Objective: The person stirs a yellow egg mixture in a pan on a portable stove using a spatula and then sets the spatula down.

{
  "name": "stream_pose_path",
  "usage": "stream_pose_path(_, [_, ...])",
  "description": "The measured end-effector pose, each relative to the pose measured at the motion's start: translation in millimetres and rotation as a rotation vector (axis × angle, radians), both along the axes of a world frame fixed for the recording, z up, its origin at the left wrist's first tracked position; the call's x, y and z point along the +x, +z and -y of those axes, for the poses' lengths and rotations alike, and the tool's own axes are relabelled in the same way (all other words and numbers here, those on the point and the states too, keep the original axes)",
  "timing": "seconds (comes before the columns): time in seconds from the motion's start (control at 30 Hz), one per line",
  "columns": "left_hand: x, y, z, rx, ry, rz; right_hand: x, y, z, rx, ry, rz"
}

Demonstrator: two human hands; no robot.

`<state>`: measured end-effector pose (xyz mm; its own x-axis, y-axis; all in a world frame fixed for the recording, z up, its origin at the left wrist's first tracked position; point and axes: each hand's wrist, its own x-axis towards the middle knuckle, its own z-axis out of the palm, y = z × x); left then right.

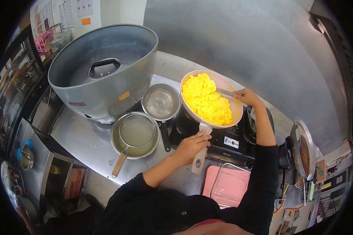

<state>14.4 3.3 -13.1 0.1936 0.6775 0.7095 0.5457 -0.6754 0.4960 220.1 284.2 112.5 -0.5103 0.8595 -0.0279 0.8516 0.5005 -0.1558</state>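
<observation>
My left hand [194,144] grips the pale handle [199,161] of a frying pan [237,116] with a light pinkish inside. Bright yellow scrambled egg [207,101] is heaped across the pan's left and middle. From the right side, my right hand [248,97] holds a spatula [224,92] whose far end is hidden in the egg. Beneath the pan is a black Rinnai gas stove [214,149], and the pan covers part of it. Whether the pan rests on the burner or is lifted, I cannot tell.
Left of the stove stand a saucepan [161,101] and a steel bowl [141,154] with a wood-handled strainer [136,130] across it. A large grey rice cooker [111,91] is behind them. A wire basket [231,185] lies on a pink tray [208,177] near me; another pan [304,149] is far right.
</observation>
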Motion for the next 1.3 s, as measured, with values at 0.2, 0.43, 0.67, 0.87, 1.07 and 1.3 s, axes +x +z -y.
stream_pose_path(0.2, [0,-1,-1,-0.002,-0.013,0.002,37,12,89,0.390,0.226,0.103])
stream_pose_path(0.43, [2,3,3,0.039,0.014,0.027,30,27,205,0.455,-0.024,0.207])
stream_pose_path(0.67, [3,4,2,0.048,0.009,0.021,3,-14,225,0.420,0.035,0.258])
stream_pose_path(0.87, [-4,-3,0,0.002,0.018,-0.027,-10,23,190,0.394,0.005,0.244])
stream_pose_path(1.07, [2,-5,1,0.022,0.009,0.014,6,15,233,0.315,-0.008,0.251])
stream_pose_path(1.3, [0,2,0,0.060,0.031,0.033,9,44,232,0.288,-0.072,0.194])
